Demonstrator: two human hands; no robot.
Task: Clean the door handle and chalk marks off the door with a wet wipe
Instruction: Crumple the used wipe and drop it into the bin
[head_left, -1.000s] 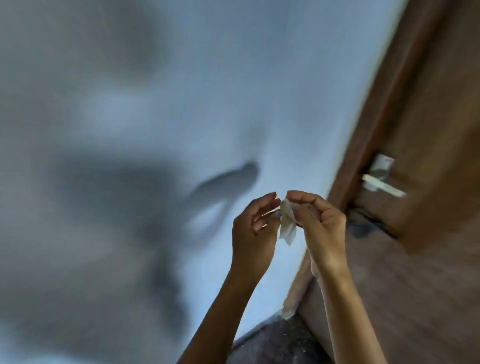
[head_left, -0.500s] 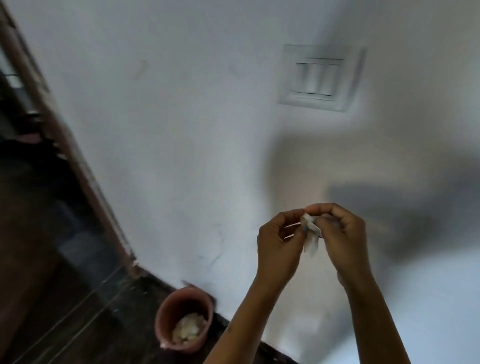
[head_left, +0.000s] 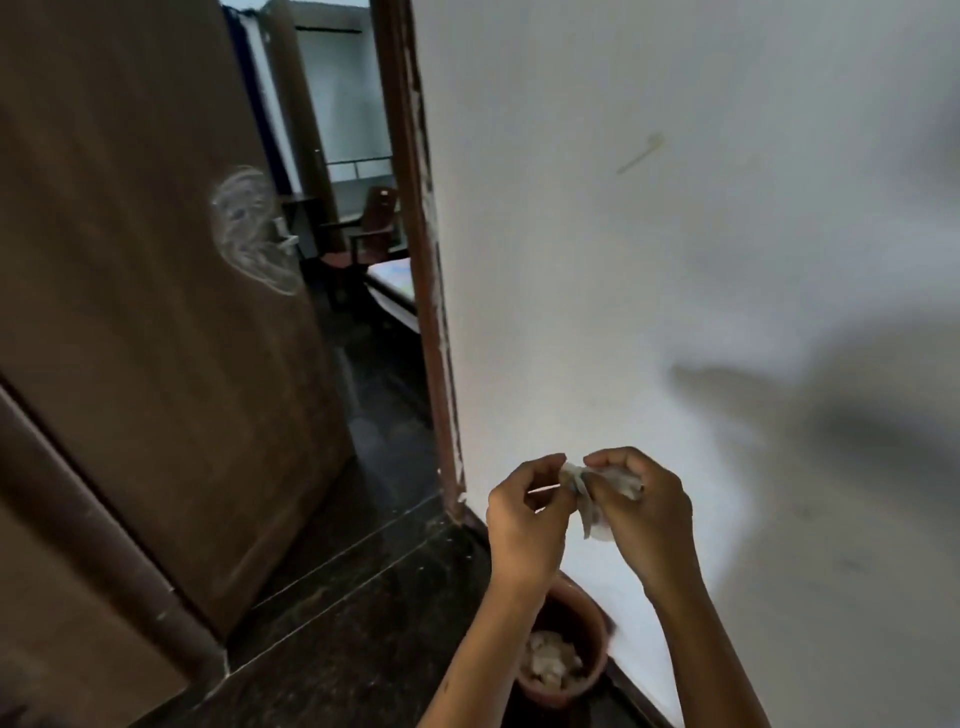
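A small crumpled white wet wipe (head_left: 589, 501) hangs between my two hands in front of the white wall. My left hand (head_left: 524, 519) pinches its left end with fingertips. My right hand (head_left: 649, 514) grips its right end. To the left stands an open brown door (head_left: 156, 338) with white chalk scribbles (head_left: 249, 228) around its metal handle (head_left: 284, 240). Both hands are well to the right of the door and lower than the handle.
A brown door frame (head_left: 426, 260) edges the white wall (head_left: 675, 208). Below my hands a terracotta-coloured bin (head_left: 563, 660) with crumpled white wipes stands on the dark floor (head_left: 337, 597) against the wall. Through the doorway a chair (head_left: 363, 234) is visible.
The view has swung left, from a wall with a switch plate to the open door with chalk marks. My hands keep holding the wipe together throughout.
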